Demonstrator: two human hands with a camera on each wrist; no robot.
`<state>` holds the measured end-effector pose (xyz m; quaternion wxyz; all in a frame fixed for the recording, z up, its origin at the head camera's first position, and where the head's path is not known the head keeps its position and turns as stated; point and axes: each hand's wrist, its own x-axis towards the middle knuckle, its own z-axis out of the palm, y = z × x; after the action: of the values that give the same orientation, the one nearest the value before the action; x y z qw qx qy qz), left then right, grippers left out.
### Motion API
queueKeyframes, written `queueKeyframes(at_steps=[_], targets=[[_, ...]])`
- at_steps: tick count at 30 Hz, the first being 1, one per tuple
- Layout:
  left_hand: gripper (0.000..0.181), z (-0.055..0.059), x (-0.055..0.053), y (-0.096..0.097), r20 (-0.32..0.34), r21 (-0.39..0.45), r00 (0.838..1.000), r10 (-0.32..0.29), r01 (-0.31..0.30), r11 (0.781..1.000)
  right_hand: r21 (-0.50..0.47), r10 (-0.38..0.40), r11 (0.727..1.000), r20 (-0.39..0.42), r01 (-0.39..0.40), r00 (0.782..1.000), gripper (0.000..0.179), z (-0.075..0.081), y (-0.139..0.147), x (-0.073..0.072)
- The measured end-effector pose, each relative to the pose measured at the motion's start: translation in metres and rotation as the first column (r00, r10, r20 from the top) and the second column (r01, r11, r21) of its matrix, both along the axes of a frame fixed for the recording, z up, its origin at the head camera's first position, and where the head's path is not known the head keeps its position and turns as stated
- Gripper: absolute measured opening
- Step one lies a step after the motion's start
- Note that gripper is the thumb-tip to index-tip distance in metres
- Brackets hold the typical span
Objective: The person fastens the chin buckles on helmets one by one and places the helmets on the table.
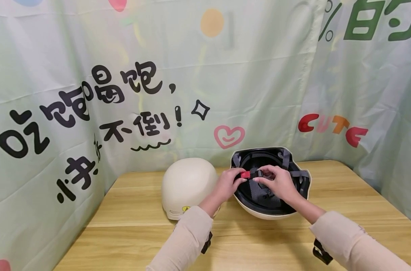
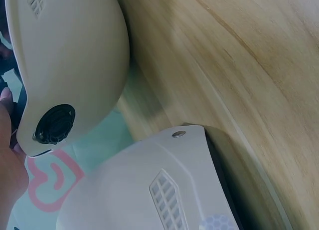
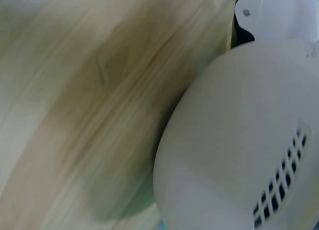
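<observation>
An upturned cream helmet (image 1: 264,216) lies with its black-lined inside facing up; its outer shell (image 2: 79,60) fills much of the left wrist view and the shell (image 3: 224,140) also the right wrist view. Over its opening, my left hand (image 1: 227,183) pinches the red end of a chin strap buckle (image 1: 245,174). Close beside it, my right hand (image 1: 279,183) pinches the black strap part (image 1: 258,173) between thumb and fingers. The two buckle parts meet or nearly meet; whether they are locked cannot be told. Grey straps (image 1: 286,158) run along the helmet's rim.
A second cream helmet (image 1: 188,184) stands dome up to the left, partly behind my left forearm, with a yellow sticker (image 1: 186,209). Both helmets rest on a wooden table (image 1: 131,210). A printed pale green curtain (image 1: 178,45) hangs behind the table and at its sides.
</observation>
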<state>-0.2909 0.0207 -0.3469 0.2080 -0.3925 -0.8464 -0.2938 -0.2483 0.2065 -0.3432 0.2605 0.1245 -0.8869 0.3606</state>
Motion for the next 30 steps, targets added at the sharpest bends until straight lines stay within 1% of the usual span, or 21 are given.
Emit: queueKeyframes(at_steps=[3, 6, 9, 11, 13, 16, 20, 22, 25, 28, 30], targets=[[0.022, -0.0004, 0.0, -0.0003, -0.006, -0.013, 1.0, 0.0, -0.001, 1.0, 0.106, 0.008, 0.994, -0.009, -0.007, 1.0, 0.03, 0.0025, 0.0045, 0.0003], [0.023, -0.0005, 0.0006, -0.0003, -0.009, -0.029, 1.0, 0.005, -0.006, 1.0, 0.171, 0.019, 0.985, -0.057, -0.009, 0.998, 0.032, 0.0033, 0.0073, 0.0001], [0.024, -0.0001, 0.001, 0.0004, 0.001, -0.028, 1.0, 0.001, -0.001, 1.0, 0.176, 0.007, 0.984, -0.11, 0.012, 0.994, 0.029, 0.0024, 0.0074, -0.0004], [0.024, 0.0006, 0.0014, 0.0009, 0.009, -0.023, 1.0, -0.003, 0.003, 1.0, 0.153, -0.014, 0.988, -0.122, 0.033, 0.992, 0.028, 0.0016, 0.0062, -0.0006], [0.024, 0.0014, 0.0018, 0.0016, 0.018, -0.021, 1.0, -0.012, 0.013, 1.0, 0.133, -0.03, 0.99, -0.112, 0.045, 0.993, 0.027, 0.0008, 0.005, -0.0007], [0.025, 0.0018, 0.0023, 0.001, 0.029, -0.03, 1.0, -0.01, 0.011, 0.999, 0.128, -0.029, 0.991, -0.077, 0.039, 0.997, 0.028, 0.0006, 0.0027, -0.0004], [0.025, -0.001, 0.0011, 0.0003, 0.036, -0.029, 0.999, -0.006, 0.007, 1.0, 0.184, 0.022, 0.983, -0.056, -0.011, 0.998, 0.028, 0.0014, 0.0044, 0.0], [0.025, -0.0015, 0.001, -0.0005, 0.019, -0.036, 1.0, -0.001, 0.001, 0.999, 0.217, 0.054, 0.975, -0.061, -0.04, 0.997, 0.028, 0.0013, 0.0059, -0.0007], [0.023, -0.0014, 0.0013, -0.001, -0.021, -0.081, 1.0, 0.011, -0.013, 0.997, 0.247, 0.094, 0.967, -0.092, -0.068, 0.991, 0.026, 0.0008, 0.0073, -0.0021], [0.022, -0.0007, 0.0016, -0.0003, -0.073, -0.142, 0.997, 0.031, -0.041, 0.989, 0.275, 0.114, 0.959, -0.148, -0.07, 0.982, 0.025, 0.0008, 0.0076, -0.0035], [0.022, -0.0003, 0.0015, 0.0003, -0.088, -0.169, 0.995, 0.039, -0.053, 0.984, 0.291, 0.13, 0.954, -0.178, -0.074, 0.975, 0.024, 0.0011, 0.008, -0.005]])
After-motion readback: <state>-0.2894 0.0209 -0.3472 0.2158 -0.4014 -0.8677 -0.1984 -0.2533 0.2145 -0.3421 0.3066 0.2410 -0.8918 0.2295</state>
